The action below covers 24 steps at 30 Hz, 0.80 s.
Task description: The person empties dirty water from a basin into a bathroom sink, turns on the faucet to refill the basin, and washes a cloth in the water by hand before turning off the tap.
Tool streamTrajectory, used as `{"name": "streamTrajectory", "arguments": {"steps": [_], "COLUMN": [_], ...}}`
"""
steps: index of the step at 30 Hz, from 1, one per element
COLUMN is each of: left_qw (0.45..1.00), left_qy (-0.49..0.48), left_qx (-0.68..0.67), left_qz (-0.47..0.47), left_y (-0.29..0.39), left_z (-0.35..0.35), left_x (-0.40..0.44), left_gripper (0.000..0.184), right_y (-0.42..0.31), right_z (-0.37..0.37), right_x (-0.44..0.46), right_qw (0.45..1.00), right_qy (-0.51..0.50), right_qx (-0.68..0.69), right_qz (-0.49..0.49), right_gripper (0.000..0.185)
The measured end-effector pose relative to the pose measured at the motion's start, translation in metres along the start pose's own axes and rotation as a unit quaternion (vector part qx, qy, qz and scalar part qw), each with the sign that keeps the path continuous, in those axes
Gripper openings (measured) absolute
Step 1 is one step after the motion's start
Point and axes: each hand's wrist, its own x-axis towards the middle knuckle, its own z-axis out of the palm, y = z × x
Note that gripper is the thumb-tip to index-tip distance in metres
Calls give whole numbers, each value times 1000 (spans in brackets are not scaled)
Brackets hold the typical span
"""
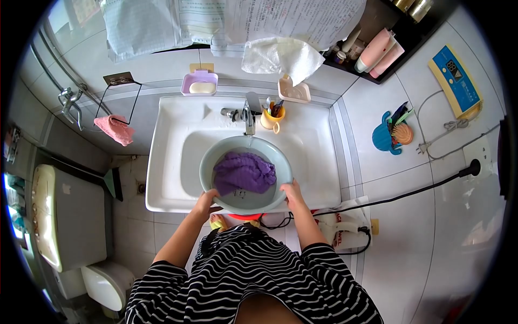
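A pale grey-green basin rests on the white sink, under the metal faucet. Inside it lies a crumpled purple cloth, with what looks like water around it. My left hand grips the basin's rim at the lower left. On the lower right of the same rim, my right hand is closed. The fingertips of both hands are partly hidden by the basin.
Behind the sink stand a yellow cup of brushes, a purple soap dish and a beige dish. A hair dryer and black cord lie at the right front. A toilet is at lower left.
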Motion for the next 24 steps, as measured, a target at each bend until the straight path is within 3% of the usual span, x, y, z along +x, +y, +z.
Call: {"name": "streamTrajectory", "arguments": {"steps": [24], "left_qw": [1000], "left_qy": [3], "left_qx": [21], "left_qz": [-21], "left_y": [-1], "left_z": [-4], "left_x": [12], "left_gripper": [36], "right_y": [0], "right_z": [-2], "right_x": [9], "right_qw": [999], "right_qy": [-14], "right_qx": [-27], "right_qz": [17], "right_gripper": [45]}}
